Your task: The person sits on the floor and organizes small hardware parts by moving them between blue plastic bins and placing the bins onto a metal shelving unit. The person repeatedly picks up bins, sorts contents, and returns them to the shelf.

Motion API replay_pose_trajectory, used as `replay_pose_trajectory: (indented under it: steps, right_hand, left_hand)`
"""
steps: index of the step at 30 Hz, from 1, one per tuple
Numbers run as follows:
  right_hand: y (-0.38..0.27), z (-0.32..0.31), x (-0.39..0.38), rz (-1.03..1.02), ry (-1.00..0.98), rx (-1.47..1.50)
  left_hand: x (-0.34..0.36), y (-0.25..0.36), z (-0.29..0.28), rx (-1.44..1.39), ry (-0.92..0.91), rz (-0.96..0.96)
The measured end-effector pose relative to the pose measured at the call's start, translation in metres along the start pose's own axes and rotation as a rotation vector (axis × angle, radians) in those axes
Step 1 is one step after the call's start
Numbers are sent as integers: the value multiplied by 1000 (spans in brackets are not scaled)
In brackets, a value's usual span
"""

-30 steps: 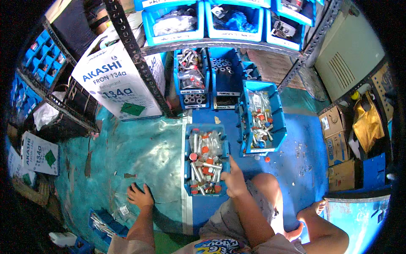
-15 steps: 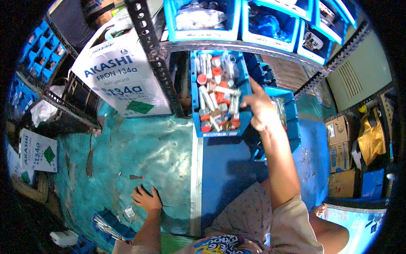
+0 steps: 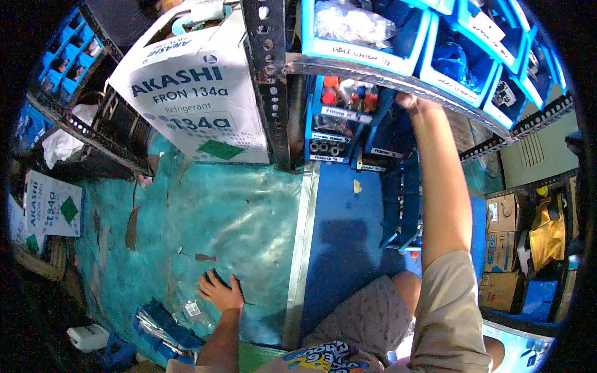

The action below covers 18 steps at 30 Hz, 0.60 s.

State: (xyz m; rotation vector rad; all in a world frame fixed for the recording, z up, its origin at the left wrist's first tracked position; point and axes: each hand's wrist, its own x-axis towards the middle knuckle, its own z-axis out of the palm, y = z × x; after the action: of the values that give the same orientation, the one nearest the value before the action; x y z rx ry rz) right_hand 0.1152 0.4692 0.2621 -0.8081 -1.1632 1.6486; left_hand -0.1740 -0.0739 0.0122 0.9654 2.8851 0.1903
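Note:
My right arm reaches far forward, and my right hand is at the underside of the shelf edge, with its fingers mostly hidden. Just left of it, a blue bin of metal fittings with red caps sits on top of stacked blue bins under the shelf. A lower bin shows several ring-shaped pieces. Whether my right hand touches the top bin is hidden. My left hand rests palm down with spread fingers on the teal floor sheet, near a clear plastic bag.
Open blue bins with bagged parts line the shelf above, beside a perforated metal post. A white carton stands left of it. More blue bins are below my right forearm. A blue bin of thin rods lies front left.
The bin of red-capped fittings has gone from tilted out over the floor to the stack under the shelf. My right hand has moved farther forward; my left hand stays put. The view has shifted.

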Motion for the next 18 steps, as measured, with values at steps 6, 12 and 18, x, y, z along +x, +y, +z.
replay_pose_trajectory:
  steps: [6, 12, 18]
  right_hand:
    - [8, -2, 38, -135, 63, -201]
    - [12, 2, 44, -190, 109, -311]
    - [10, 4, 42, -250, 140, -406]
  left_hand:
    - [-1, -3, 5, 16, 55, 36]
    - [0, 0, 1, 4, 41, 43]
    - [0, 1, -3, 12, 41, 27]
